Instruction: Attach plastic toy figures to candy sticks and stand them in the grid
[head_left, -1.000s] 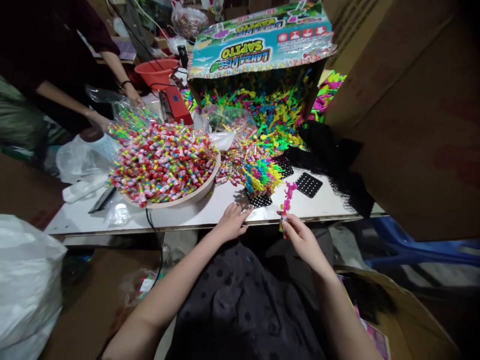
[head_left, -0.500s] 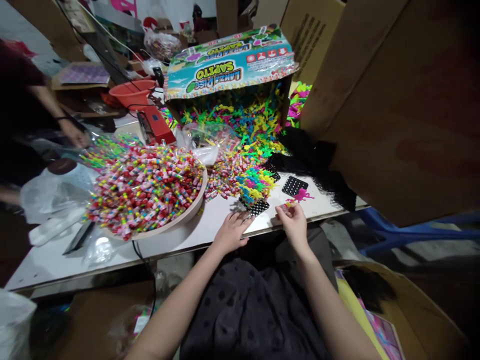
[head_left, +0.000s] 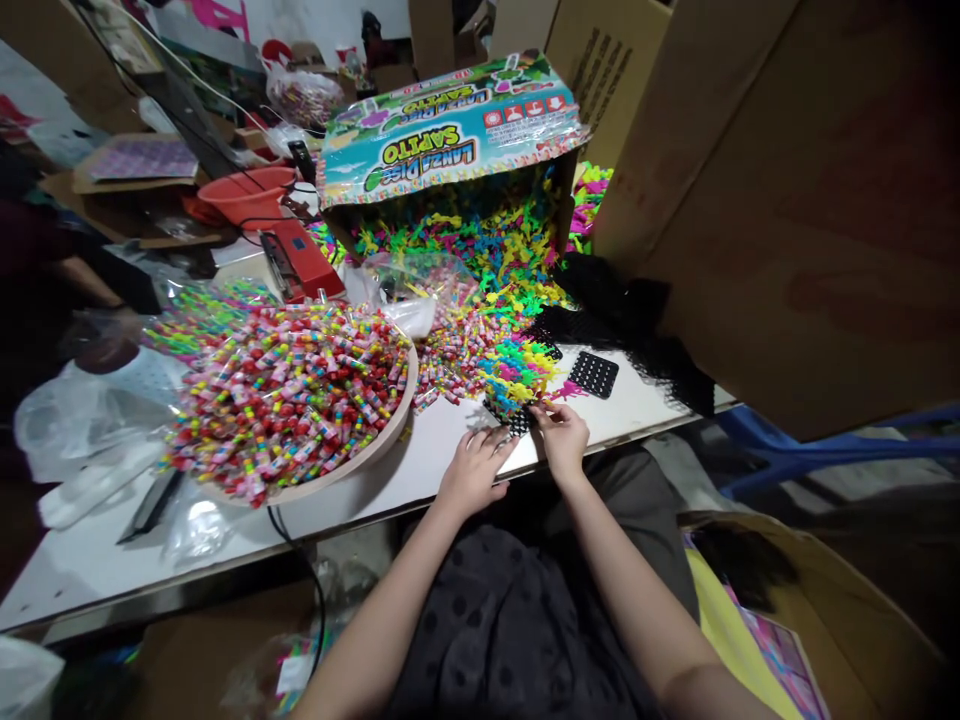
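Observation:
My left hand [head_left: 474, 470] rests at the white table's [head_left: 420, 470] near edge, fingers flat and apart, fingertips touching a black grid holder [head_left: 517, 422]. Several bright plastic toy figures [head_left: 517, 365] stand packed in that holder. My right hand [head_left: 562, 438] is just right of it, fingers pinched together at the holder's edge. A pink toy figure [head_left: 568, 391] sticks out beyond those fingertips. A second, bare black grid holder [head_left: 594, 374] lies farther right on the table.
A round tray [head_left: 367, 450] heaped with wrapped candies sits to the left, and loose candies [head_left: 450, 350] spill beside it. Behind are the open "Lanza Disc Sapito" box [head_left: 450, 140], a red machine [head_left: 304, 262] and an orange bowl [head_left: 244, 190]. Big cardboard [head_left: 787, 200] walls the right. Another person's arm [head_left: 75, 285] is at far left.
My right hand has lowered the pink toy from upright in the air down to the table and moved left to the filled holder. My view swung right.

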